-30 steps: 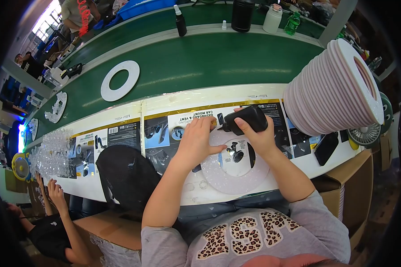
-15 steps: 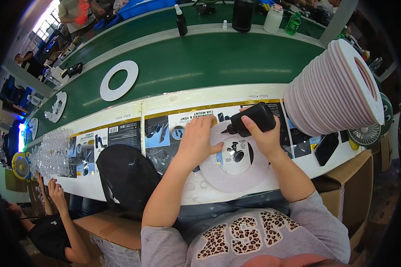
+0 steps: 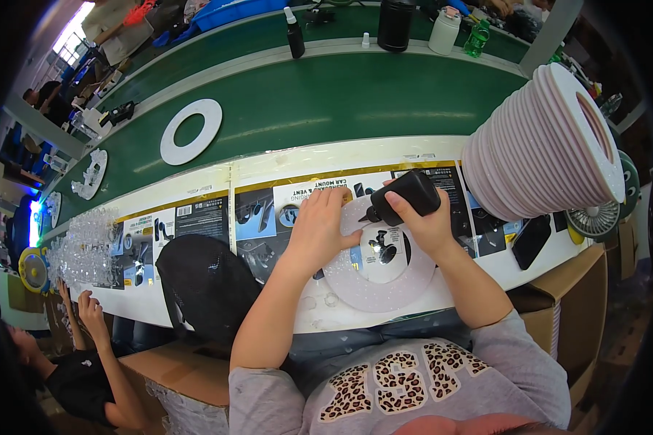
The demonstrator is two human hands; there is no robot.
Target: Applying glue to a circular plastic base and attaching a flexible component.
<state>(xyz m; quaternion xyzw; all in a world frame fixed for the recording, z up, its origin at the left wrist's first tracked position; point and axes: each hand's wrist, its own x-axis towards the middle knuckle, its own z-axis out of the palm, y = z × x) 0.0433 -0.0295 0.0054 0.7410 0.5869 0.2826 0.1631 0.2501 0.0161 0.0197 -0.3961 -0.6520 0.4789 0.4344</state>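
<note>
A white foam ring [image 3: 382, 284] lies flat on the bench in front of me. My left hand [image 3: 318, 226] rests on its left rim with fingers spread, pressing it down. My right hand [image 3: 422, 221] grips a black squeeze bottle [image 3: 406, 196], tilted so its nozzle points down and left at the ring's upper edge, close to my left fingertips. Printed sheets [image 3: 268, 210] with pictures of black parts lie under the ring.
A tall leaning stack of white rings [image 3: 544, 145] stands at the right. One more ring [image 3: 191, 131] lies on the green conveyor belt [image 3: 326, 101]. A black cap [image 3: 203, 286] sits at my left, cardboard boxes [image 3: 588, 304] below. Another person's hands [image 3: 87, 312] work at lower left.
My right hand has lifted and swung the black bottle to the right, tilting its nozzle down at the ring. The left hand stays on the ring.
</note>
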